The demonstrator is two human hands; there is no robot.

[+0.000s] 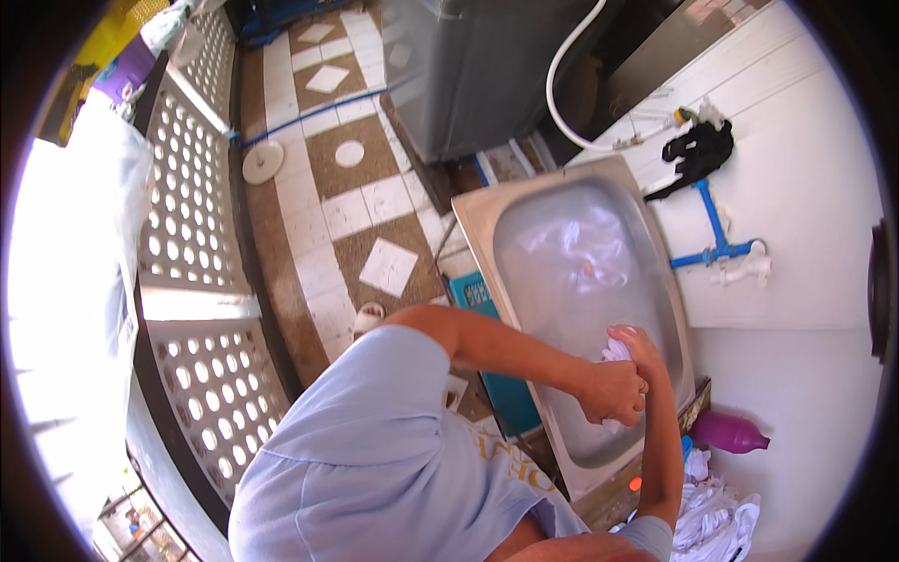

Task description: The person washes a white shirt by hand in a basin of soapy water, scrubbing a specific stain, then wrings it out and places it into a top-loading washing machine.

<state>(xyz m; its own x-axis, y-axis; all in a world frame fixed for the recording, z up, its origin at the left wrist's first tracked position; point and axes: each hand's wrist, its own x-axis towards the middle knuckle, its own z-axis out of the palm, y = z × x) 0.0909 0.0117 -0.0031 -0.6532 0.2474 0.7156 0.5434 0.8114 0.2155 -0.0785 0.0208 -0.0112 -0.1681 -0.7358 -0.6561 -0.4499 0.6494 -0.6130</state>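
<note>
Both my hands are closed around a bunched white cloth (616,350) above the near right part of a metal sink (473,214). My left hand (611,391) grips it in a fist on the nearer side. Just beyond it, my right hand (642,350) wraps the cloth's other part. Most of the cloth is hidden inside my fingers, with a little showing below my left hand. Cloudy grey water (552,328) fills the sink. Toward its far end, a whitish patch (590,245) shows in the water; whether it is cloth or reflection I cannot tell.
A pile of white clothes (716,515) lies right of the sink, near a purple bottle (730,432). Blue pipes with a white tap (746,269) and a black cloth (698,155) are on the right wall. A teal crate (510,405) sits left, a grey appliance (478,75) beyond.
</note>
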